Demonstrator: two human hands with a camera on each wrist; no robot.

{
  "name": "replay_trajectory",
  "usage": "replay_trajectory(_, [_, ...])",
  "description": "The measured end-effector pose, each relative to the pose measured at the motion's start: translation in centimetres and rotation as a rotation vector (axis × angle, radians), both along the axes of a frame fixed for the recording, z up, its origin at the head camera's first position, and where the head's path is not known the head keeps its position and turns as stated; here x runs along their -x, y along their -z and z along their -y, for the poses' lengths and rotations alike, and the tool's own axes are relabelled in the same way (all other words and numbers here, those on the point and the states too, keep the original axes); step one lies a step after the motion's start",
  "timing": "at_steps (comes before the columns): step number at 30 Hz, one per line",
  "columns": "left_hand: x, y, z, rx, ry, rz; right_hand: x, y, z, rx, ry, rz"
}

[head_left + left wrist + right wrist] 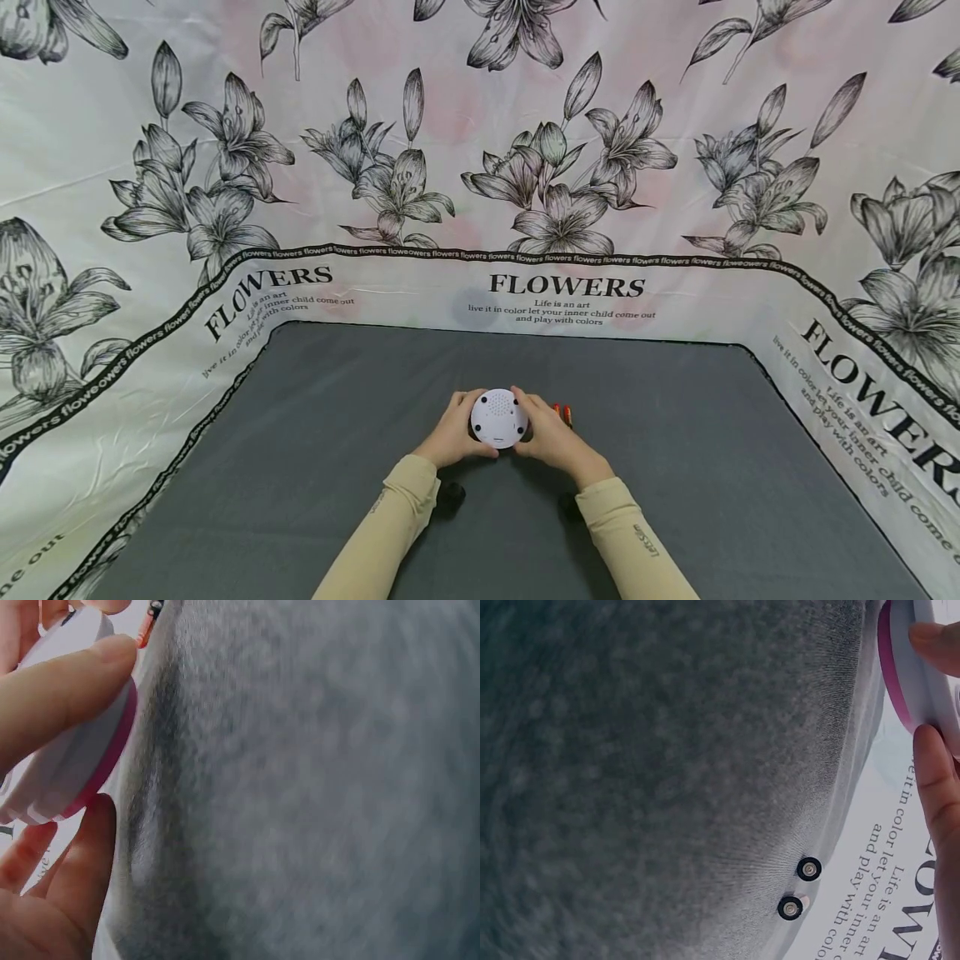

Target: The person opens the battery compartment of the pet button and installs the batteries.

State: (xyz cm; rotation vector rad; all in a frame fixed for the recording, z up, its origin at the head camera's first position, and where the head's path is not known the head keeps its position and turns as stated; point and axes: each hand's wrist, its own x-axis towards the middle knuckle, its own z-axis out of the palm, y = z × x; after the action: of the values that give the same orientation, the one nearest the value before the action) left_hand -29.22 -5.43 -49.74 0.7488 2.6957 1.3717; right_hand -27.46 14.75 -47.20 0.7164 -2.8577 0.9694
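Observation:
Between both hands, over the middle of the grey cloth, is a round white device point(499, 418). The face turned up to the head camera has a cluster of small holes and several dark round feet. A pink rim edges its other side in both wrist views. My left hand point(450, 435) grips the left edge, with the thumb point(67, 697) across the white casing. On the right edge, my right hand point(553, 442) holds it between thumb and fingers point(937, 780). Two batteries point(567, 416) with orange-red ends lie just beyond the right hand; the right wrist view shows their round ends point(808, 868).
Dark grey cloth point(300, 500) covers the work surface. Around it runs a white border point(405, 292) printed with flowers and lettering. A small black object point(451, 500) sits under the left wrist, and another point(570, 507) by the right.

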Motion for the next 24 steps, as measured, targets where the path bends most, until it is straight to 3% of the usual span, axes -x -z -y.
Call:
replay_trajectory(8, [-0.4, 0.2, 0.2, -0.068, 0.057, 0.090, -0.4, -0.2, 0.1, -0.042, 0.004, 0.037])
replay_trajectory(17, [-0.4, 0.9, 0.4, -0.111, 0.070, 0.097, -0.6, -0.3, -0.1, -0.040, -0.015, 0.042])
replay_trajectory(24, [-1.0, 0.6, 0.6, -0.157, 0.078, 0.091, -1.2, -0.3, -0.4, -0.040, -0.047, -0.070])
